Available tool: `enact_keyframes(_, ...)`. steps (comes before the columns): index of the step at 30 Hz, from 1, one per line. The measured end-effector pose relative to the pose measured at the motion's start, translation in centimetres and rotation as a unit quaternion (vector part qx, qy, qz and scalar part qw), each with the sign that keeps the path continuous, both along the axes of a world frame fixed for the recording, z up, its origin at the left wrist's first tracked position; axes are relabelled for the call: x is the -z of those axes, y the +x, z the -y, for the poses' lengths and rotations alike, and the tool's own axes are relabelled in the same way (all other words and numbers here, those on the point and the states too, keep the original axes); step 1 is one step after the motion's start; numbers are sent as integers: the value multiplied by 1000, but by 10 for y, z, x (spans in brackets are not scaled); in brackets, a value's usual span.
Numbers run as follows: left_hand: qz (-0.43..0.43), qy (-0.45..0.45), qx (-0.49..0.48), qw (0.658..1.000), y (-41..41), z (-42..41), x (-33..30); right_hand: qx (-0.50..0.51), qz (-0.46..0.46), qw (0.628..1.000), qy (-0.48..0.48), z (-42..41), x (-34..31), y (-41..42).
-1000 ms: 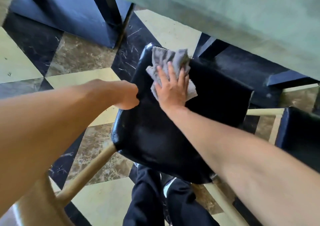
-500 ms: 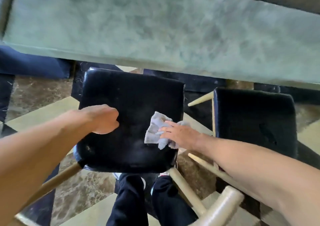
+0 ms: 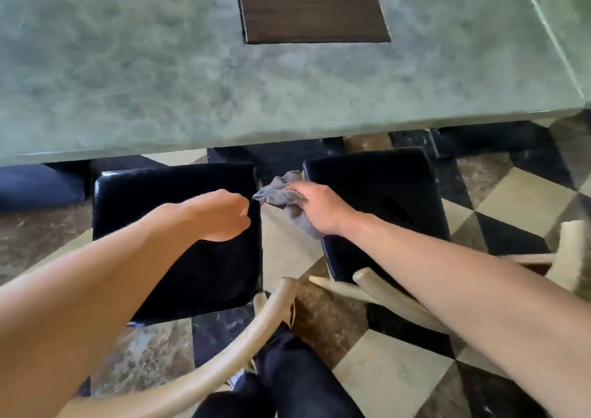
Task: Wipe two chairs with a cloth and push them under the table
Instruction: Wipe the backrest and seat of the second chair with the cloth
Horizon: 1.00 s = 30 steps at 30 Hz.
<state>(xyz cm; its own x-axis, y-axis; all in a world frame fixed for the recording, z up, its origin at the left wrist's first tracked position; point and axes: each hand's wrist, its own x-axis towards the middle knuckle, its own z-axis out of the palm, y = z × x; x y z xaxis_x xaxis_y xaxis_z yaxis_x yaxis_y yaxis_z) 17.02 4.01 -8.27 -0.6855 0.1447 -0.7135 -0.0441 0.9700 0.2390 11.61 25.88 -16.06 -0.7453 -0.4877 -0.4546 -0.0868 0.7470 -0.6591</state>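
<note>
In front of the green marbled table (image 3: 160,91), two chairs stand side by side on the chequered stone floor (image 3: 393,376), their black seats only just short of the table edge, neither tucked under. A dark wooden panel (image 3: 311,5) is set into the tabletop.

Left chair (image 3: 153,193): square black seat, glossy, with a pale curved wooden back rail (image 3: 243,344) sweeping across below it. Left hand (image 3: 224,214) is over the right part of this seat, fingers curled under. Whether it touches the seat cannot be told; the frame is a little blurred, but nothing seems to be in the hand.

Right chair (image 3: 406,187): same black seat, near its neighbour with a strip of floor between them. Pale wooden spindles and a rail (image 3: 383,293) show at its near edge.

Right hand (image 3: 319,208) sits at the left front edge of the right chair's seat, fingers closed round a bunched grey cloth (image 3: 281,193). Cloth is crumpled, not spread; part sticks out to the left over the gap between the seats, part hangs below the hand against the seat's left edge.

Both forearms are bare. The person's dark trouser legs (image 3: 287,382) show at the bottom, between the two chairs.
</note>
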Motion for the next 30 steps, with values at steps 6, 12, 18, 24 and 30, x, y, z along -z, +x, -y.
enact_keyframes(6,-51,5,39,998,10,-40,-23,102,-68,991,-46,-49,-43,15)
enact_keyframes(12,-104,60,21,993,49,-66,-32,209,-107,967,-95,-92,-88,46)
enact_keyframes(18,-138,103,1,985,81,-95,-47,186,-142,968,-92,-129,-116,97)
enact_keyframes(24,-130,112,-25,985,107,-129,-50,132,-182,974,-25,-144,-100,142)
enact_keyframes(30,-98,124,-64,985,128,-144,-29,-27,-202,964,173,-129,-59,165)
